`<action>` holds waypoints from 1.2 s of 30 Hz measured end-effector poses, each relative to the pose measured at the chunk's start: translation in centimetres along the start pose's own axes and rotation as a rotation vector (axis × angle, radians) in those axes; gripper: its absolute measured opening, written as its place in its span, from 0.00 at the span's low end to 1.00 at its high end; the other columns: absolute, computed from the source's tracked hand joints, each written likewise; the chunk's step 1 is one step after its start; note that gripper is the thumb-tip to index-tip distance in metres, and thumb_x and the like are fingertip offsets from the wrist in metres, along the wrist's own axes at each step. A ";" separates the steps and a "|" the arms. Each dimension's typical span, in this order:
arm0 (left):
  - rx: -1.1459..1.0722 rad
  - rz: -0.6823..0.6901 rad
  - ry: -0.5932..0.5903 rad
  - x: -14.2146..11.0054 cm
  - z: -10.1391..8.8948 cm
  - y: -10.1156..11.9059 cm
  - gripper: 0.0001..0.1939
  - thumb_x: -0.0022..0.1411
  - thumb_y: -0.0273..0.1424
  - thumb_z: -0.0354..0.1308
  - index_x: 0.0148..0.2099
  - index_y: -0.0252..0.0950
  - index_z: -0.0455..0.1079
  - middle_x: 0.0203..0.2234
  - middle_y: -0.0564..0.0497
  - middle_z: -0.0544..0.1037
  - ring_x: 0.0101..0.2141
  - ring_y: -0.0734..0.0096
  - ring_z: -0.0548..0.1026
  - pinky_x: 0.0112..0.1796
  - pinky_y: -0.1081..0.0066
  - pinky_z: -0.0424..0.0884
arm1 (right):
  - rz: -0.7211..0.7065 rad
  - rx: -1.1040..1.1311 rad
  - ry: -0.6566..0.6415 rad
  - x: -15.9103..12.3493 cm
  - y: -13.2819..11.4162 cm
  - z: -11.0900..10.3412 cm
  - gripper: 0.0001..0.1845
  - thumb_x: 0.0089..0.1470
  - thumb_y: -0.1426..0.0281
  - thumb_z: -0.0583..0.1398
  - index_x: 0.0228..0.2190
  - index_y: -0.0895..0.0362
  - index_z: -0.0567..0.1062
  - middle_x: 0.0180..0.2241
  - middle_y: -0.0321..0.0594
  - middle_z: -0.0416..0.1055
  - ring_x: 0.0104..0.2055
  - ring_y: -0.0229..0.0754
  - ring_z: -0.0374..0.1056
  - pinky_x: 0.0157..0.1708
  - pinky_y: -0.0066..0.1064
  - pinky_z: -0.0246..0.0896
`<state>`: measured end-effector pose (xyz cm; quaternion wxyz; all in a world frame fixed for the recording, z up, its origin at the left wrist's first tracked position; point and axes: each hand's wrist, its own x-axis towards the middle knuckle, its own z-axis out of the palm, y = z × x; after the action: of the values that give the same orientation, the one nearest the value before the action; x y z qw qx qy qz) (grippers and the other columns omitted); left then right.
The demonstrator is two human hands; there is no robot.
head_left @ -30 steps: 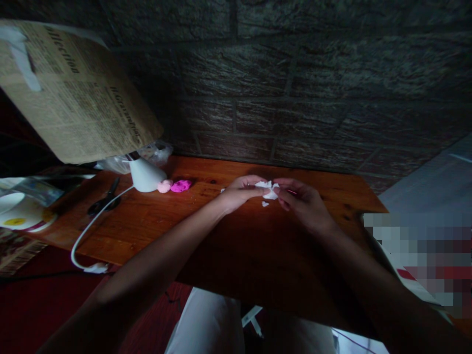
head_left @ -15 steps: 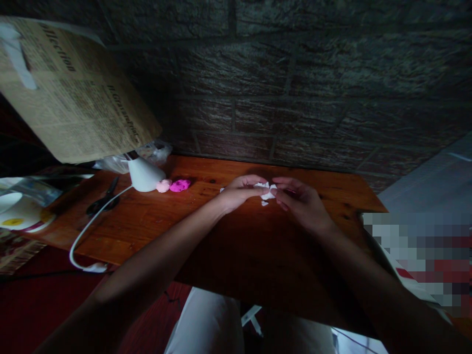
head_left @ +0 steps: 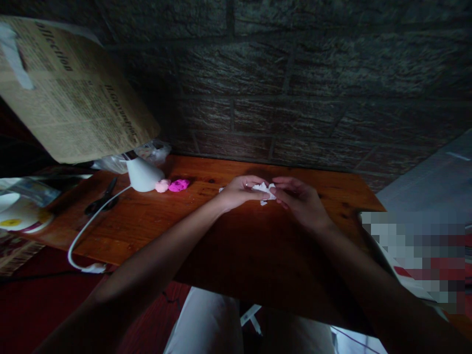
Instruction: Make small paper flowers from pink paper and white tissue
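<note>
Above the far half of the wooden table point(head_left: 221, 236), both hands meet at a ragged white clay-like piece point(head_left: 263, 189). My left hand point(head_left: 238, 192) is closed on its left side, thumb lying across the front. From the right, the thumb and fingertips of my right hand point(head_left: 301, 200) pinch its right edge. A small white scrap point(head_left: 263, 202) shows just below the piece; whether it hangs or lies on the table I cannot tell. Further left, a pale pink lump point(head_left: 162, 185) and a bright pink lump point(head_left: 179, 185), both clay-like, sit side by side by the lamp base.
A lamp with a white base point(head_left: 144, 174) and newsprint shade point(head_left: 88, 98) stands left, its white cord point(head_left: 75, 236) running over the table's front edge. Scissors point(head_left: 101, 199), a white cup point(head_left: 22, 214) and clear plastic point(head_left: 157, 150) are nearby. A stone-patterned wall point(head_left: 250, 73) rises behind.
The white piece has turned slightly between my fingers and shows more of its surface at the left thumb. Both hands stay in nearly the same place; the view has shifted slightly.
</note>
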<state>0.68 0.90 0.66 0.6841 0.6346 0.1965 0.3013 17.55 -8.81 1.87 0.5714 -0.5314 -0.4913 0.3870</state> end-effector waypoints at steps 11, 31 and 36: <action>0.066 -0.004 0.078 0.1 -0.7 0.5 0.17 0.46 0.29 0.73 0.40 0.32 0.76 0.33 0.50 0.81 0.35 0.73 0.76 0.45 0.68 0.69 | -0.068 -0.127 0.063 -0.2 0.1 0.0 0.25 0.47 0.53 0.69 0.43 0.54 0.78 0.42 0.45 0.80 0.27 0.40 0.72 0.24 0.33 0.65; 0.216 0.056 0.126 0.3 -1.4 -0.5 0.12 0.51 0.28 0.69 0.38 0.32 0.73 0.33 0.49 0.82 0.34 0.73 0.78 0.41 0.70 0.70 | -0.218 -0.513 -0.110 -0.4 1.4 0.1 0.08 0.57 0.66 0.62 0.35 0.54 0.81 0.35 0.40 0.82 0.33 0.42 0.75 0.36 0.35 0.70; 0.233 0.121 0.035 0.2 -0.9 -0.7 0.10 0.51 0.30 0.69 0.37 0.31 0.76 0.33 0.49 0.82 0.34 0.73 0.77 0.42 0.70 0.70 | -0.122 -0.314 -0.005 -0.1 1.0 -0.1 0.15 0.53 0.59 0.64 0.38 0.55 0.83 0.29 0.39 0.80 0.23 0.39 0.70 0.26 0.33 0.67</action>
<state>0.41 1.70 -0.06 0.5828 0.7150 0.2036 0.3281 17.74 -8.80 0.84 0.5024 -0.5823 -0.5786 0.2714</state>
